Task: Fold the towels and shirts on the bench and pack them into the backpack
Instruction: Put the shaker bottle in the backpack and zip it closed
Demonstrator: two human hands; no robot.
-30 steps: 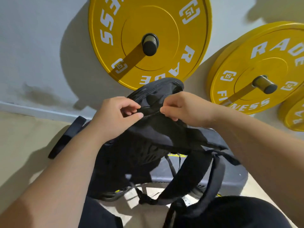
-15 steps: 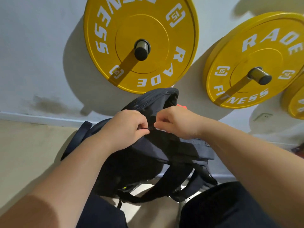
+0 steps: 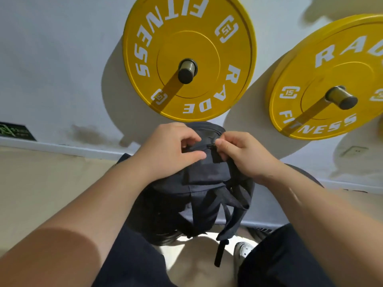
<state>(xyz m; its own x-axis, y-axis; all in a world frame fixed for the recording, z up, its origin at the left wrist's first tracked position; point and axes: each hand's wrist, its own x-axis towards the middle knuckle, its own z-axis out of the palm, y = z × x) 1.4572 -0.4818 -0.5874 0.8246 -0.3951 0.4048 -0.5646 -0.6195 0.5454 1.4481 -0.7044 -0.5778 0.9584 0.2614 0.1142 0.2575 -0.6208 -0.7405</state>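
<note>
Squarely between the person's knees stands the dark navy backpack [image 3: 207,193], upright, its top just below a yellow weight plate [image 3: 189,56] hung on the wall. Left hand [image 3: 172,150] has its fingers curled, pinching the backpack's fabric beside the zip line. Right hand [image 3: 244,156] pinches the zipper pull [image 3: 211,146] between thumb and curled fingers. A shoulder strap [image 3: 230,226] dangles toward a white shoe [image 3: 243,249]. A second yellow plate [image 3: 327,79] hangs to the right.
</note>
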